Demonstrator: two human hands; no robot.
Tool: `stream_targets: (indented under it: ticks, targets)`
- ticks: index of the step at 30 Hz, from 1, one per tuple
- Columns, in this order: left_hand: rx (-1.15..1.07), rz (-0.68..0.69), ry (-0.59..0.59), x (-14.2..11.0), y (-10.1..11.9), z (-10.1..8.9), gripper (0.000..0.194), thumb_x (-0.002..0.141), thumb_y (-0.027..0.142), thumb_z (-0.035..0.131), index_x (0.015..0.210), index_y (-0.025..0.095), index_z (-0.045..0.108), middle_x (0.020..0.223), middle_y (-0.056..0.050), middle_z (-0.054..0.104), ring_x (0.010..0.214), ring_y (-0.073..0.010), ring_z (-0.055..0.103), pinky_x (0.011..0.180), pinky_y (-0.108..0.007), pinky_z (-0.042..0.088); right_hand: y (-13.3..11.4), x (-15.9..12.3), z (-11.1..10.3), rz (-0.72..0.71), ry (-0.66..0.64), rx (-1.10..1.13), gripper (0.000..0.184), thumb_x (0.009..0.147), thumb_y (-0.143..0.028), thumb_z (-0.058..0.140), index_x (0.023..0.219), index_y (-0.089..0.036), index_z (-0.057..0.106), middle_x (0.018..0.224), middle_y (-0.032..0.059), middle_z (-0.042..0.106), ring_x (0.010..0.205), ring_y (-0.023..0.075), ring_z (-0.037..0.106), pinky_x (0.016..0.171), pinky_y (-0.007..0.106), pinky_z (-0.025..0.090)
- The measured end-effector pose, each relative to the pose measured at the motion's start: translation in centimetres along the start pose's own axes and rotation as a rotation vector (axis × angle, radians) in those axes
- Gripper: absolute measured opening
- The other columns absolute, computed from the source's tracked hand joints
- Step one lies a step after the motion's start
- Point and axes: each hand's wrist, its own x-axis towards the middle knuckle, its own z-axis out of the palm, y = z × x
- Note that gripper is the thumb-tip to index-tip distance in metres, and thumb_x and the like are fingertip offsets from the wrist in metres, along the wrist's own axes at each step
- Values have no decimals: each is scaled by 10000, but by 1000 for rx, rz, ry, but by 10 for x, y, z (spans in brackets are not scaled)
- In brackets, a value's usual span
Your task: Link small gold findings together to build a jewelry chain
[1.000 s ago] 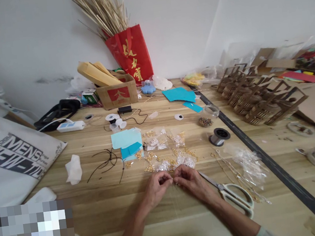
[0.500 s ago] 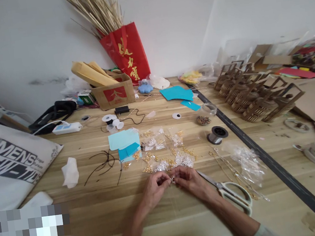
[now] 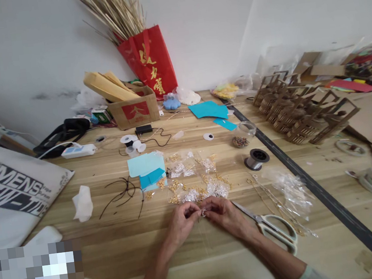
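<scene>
My left hand (image 3: pixel 181 222) and my right hand (image 3: pixel 224 215) meet over the wooden table (image 3: pixel 125 251), fingertips pinched together on a tiny metal piece (image 3: pixel 203 212) between them. What the piece is stays too small to name. Just beyond my fingers lies a scatter of small gold and silver findings in clear bags (image 3: pixel 197 188). White-handled scissors (image 3: pixel 274 228) lie right beside my right wrist.
Black cords (image 3: pixel 125 194), light blue paper (image 3: pixel 147 168), a wire spool (image 3: pixel 256 159) and a bead jar (image 3: pixel 242 139) lie further back. A red bag with dried stalks (image 3: pixel 149 62) and a cardboard box (image 3: pixel 132 105) stand by the wall. Wooden frames (image 3: pixel 301 111) fill the right.
Both hands stay pinched together in nearly the same spot, with small finger shifts. The view has drifted slightly.
</scene>
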Motion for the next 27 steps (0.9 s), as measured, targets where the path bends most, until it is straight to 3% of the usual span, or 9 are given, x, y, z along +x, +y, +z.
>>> stream_targets:
  ticks: [16,27]
  targets:
    - [11,-10,41,0,1,1,80,696,203,629,654,139,652,666,-47,671,656,-174,600,639,-257,457,-2,-1,0,12,-33,3,209,803,-278,634,976,-160,652,884,63,727,840,217,683,724,302,503]
    - [11,-24,43,0,-2,1,104,718,224,594,653,144,609,624,-15,599,599,-139,531,578,-231,415,-1,-1,0,-8,-14,-8,246,807,-333,650,978,-155,661,823,45,694,746,172,635,672,268,478]
